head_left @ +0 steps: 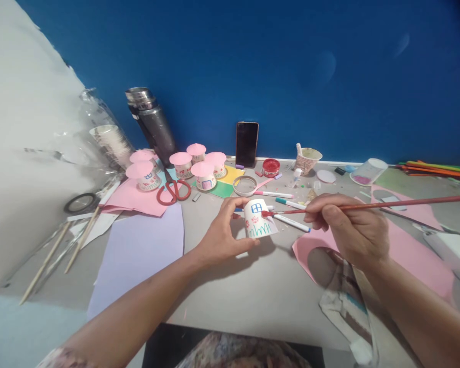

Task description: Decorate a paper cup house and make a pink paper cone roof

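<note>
My left hand (226, 230) grips a small white paper cup (257, 231), tilted and turned upside down. Drawn on the cup are a blue window, red-pink flowers and green grass. In my right hand (347, 227) is a long red paintbrush (406, 202). Its red-coated tip meets the cup's side, just right of the window. Behind the cup lie a blue marker (293, 223), a teal-capped marker (291, 203) and a pink marker (274, 194). An open jar of red paint (271, 167) stands farther back.
Several decorated cups with pink cone roofs (205, 176) stand at the back left, near red-handled scissors (174, 193) and a dark flask (151, 125). A phone (247, 144) leans on the blue wall. Pink paper (417, 255) lies right; lilac paper (141, 255) lies left.
</note>
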Demonstrator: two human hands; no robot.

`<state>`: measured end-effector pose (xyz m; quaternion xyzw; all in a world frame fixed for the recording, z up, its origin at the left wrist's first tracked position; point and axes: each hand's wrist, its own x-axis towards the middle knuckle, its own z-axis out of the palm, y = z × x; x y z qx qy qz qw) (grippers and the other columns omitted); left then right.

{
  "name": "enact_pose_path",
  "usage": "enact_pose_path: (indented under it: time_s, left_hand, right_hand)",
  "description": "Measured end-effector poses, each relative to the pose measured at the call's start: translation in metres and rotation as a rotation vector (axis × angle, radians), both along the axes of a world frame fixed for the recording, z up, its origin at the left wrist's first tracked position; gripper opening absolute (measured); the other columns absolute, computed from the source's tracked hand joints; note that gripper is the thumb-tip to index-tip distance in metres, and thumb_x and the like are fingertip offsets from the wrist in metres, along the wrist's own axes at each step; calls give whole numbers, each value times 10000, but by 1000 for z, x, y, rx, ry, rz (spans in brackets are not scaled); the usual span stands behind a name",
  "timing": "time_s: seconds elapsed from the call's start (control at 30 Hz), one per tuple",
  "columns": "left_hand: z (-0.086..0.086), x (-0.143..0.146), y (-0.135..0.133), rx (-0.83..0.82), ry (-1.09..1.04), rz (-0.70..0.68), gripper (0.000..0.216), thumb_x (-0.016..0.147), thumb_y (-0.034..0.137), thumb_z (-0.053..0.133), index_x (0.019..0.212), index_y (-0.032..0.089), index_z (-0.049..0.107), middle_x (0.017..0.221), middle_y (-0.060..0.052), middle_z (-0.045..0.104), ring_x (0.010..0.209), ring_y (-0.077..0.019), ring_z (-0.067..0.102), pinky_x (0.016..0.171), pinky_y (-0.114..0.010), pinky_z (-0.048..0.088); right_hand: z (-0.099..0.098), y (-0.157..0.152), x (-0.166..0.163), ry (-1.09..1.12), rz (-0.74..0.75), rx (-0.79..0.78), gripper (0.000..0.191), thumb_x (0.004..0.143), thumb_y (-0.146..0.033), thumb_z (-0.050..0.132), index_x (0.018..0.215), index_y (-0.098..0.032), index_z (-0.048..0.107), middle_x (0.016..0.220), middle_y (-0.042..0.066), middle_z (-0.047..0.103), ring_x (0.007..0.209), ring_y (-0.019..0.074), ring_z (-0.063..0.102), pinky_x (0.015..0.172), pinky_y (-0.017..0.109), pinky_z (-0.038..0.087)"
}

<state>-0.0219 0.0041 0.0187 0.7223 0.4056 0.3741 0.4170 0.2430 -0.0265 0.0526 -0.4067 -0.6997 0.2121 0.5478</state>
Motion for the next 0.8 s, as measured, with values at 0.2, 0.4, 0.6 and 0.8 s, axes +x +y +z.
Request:
enact_pose_path:
  time_s: [0.2, 0.4, 0.6, 0.8]
  left_hand:
    - [-1, 0, 0, 0, 13, -4, 698, 699, 203, 829, 1327, 277, 533, 1448, -80, 563, 1332, -318, 560, 1090, -484, 493]
    - [-3, -1, 2, -1, -1, -16, 688, 711, 220, 837, 1325, 279, 533, 1451, -86, 564, 1342, -320, 555, 1106, -493, 488]
    - [-2, 0, 1, -9, 11, -17, 707, 708, 210, 838, 1340, 279, 528, 1459, -79, 557, 1344, -310, 556, 1118, -485, 480]
    - [-2, 0, 1, -10, 29, -20, 710, 707, 217, 845, 1340, 275, 528, 1461, -78, 556, 1340, -312, 559, 1120, -475, 479]
  right_hand:
    - [-2, 2, 2, 39, 28, -4, 258, 1064, -298, 576, 932, -254, 793, 831, 41, 752, 645, 165, 646, 521, 286, 537]
    - [0, 0, 2, 9, 36, -41, 281, 1072, -302, 563, 919, -252, 794, 807, 35, 747, 638, 151, 647, 525, 267, 546]
    - [1, 0, 2, 20, 23, -27, 276, 1068, -312, 574, 926, -249, 802, 801, 36, 745, 634, 153, 645, 520, 266, 549]
    - [2, 0, 2, 22, 28, -16, 272, 1074, -281, 565, 947, -262, 805, 812, 26, 751, 651, 140, 650, 534, 247, 548]
